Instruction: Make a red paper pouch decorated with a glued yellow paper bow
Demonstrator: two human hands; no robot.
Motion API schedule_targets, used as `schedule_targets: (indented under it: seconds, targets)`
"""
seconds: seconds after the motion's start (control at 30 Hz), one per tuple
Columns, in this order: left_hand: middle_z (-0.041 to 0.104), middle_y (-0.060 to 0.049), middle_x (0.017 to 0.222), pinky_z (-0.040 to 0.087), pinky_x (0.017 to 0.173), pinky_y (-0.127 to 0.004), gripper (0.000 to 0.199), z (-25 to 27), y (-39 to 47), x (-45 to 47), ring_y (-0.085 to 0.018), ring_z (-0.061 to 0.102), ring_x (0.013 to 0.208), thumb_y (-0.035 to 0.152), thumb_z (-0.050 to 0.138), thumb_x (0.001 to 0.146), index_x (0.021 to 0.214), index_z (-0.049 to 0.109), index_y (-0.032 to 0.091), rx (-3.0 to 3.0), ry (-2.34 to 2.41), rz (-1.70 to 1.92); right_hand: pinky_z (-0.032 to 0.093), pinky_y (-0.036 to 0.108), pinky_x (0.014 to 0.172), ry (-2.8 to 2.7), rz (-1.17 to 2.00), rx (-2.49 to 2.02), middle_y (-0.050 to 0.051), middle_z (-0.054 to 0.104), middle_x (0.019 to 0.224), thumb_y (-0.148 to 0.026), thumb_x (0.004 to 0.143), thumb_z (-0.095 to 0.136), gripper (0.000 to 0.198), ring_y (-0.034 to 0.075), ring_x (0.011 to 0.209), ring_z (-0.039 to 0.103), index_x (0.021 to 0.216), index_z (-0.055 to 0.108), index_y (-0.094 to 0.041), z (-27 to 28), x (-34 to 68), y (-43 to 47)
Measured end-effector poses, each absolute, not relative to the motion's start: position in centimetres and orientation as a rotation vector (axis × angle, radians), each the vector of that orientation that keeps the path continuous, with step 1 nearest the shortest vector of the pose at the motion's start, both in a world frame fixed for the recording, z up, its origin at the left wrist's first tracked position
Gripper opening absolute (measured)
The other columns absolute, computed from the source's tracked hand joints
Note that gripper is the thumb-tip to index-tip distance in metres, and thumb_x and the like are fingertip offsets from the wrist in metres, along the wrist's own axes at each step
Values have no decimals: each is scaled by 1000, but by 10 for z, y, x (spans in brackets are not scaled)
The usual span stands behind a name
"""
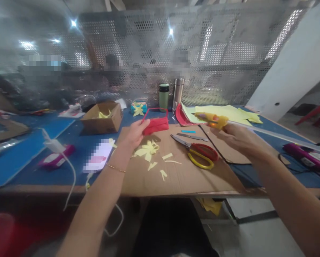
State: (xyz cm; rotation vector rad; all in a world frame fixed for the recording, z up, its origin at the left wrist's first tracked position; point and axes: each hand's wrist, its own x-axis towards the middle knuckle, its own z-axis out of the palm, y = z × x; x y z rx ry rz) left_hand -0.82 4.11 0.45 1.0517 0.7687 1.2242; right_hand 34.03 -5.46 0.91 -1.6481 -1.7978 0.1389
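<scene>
My left hand is closed on a small red basket with a thin loop handle, held above the cardboard mat. In my right hand is a yellow glue gun, its nozzle pointing left and a small orange light glowing on it. A long clear glue stick runs out behind it. Under the basket lie pale yellow petal-shaped cutouts and loose scraps. Scissors with red and yellow handles rest on the mat, beside a grey blade and a blue strip.
The cardboard mat lies on a blue table. A cardboard box, a blue basket with a yellow flower, a green tumbler and a steel flask stand behind. A phone lies left; yellow sheets lie back right.
</scene>
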Motion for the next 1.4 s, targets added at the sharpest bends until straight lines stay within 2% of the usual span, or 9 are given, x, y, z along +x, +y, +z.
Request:
schedule_targets:
  seconds: [0.17, 0.33, 0.43, 0.53, 0.73, 0.9, 1.03, 1.23, 1.4]
  targets:
    - [78, -13, 91, 60, 58, -24, 9, 8, 38, -9, -16, 74, 72, 15, 70, 96, 95, 73, 6, 1107, 901, 1245, 50, 37, 72, -1894, 343, -1470, 7, 74, 89, -58, 93, 49, 39, 27, 81, 66, 96, 69, -24, 11, 270, -51]
    - [76, -8, 83, 58, 52, -24, 10, 8, 33, -2, -13, 69, 61, 17, 76, 92, 87, 72, 9, 1146, 963, 1198, 43, 35, 63, -1998, 297, -1582, 5, 59, 68, -62, 96, 46, 42, 23, 63, 55, 72, 52, -27, -5, 243, -54]
    - [75, -7, 81, 56, 50, -23, 15, 4, 32, 3, -12, 67, 58, 22, 82, 88, 86, 71, 11, 1182, 953, 1168, 46, 37, 68, -2037, 224, -1568, 6, 58, 68, -59, 98, 48, 44, 25, 71, 59, 67, 44, -28, -12, 240, -55]
    - [75, -8, 82, 56, 51, -24, 15, 0, 32, 5, -12, 66, 59, 24, 80, 89, 86, 72, 11, 1212, 937, 1149, 48, 38, 75, -2024, 160, -1540, 6, 58, 71, -56, 101, 45, 43, 28, 81, 62, 68, 43, -28, -14, 241, -54]
    - [73, -9, 81, 55, 50, -23, 13, -1, 31, 6, -13, 67, 61, 21, 78, 90, 85, 74, 11, 1210, 938, 1164, 45, 40, 75, -2031, 186, -1513, 7, 53, 68, -60, 100, 45, 47, 29, 81, 59, 66, 37, -29, -13, 242, -56]
    - [73, -8, 83, 58, 55, -26, 13, -1, 30, 7, -13, 66, 63, 23, 77, 91, 88, 74, 12, 1220, 931, 1144, 46, 40, 79, -2043, 175, -1508, 8, 53, 71, -55, 100, 49, 44, 30, 86, 60, 67, 39, -28, -11, 240, -57]
    - [73, -8, 82, 58, 55, -27, 12, -2, 31, 6, -13, 65, 64, 22, 76, 92, 88, 74, 11, 1219, 928, 1140, 48, 41, 82, -2096, 58, -1586, 7, 55, 71, -51, 104, 39, 41, 29, 84, 62, 70, 43, -28, -12, 241, -55]
    - [72, -7, 81, 58, 53, -24, 11, 3, 26, 9, -12, 64, 63, 19, 71, 95, 89, 72, 10, 1207, 948, 1127, 48, 39, 78, -2161, -56, -1615, 10, 63, 74, -48, 106, 37, 42, 28, 81, 64, 71, 46, -26, -13, 241, -56]
    - [72, -7, 82, 57, 53, -23, 11, 8, 23, 9, -11, 64, 61, 17, 71, 95, 88, 71, 10, 1213, 966, 1132, 47, 38, 74, -2171, -149, -1499, 8, 60, 69, -52, 108, 29, 48, 24, 70, 59, 69, 43, -27, -15, 243, -54]
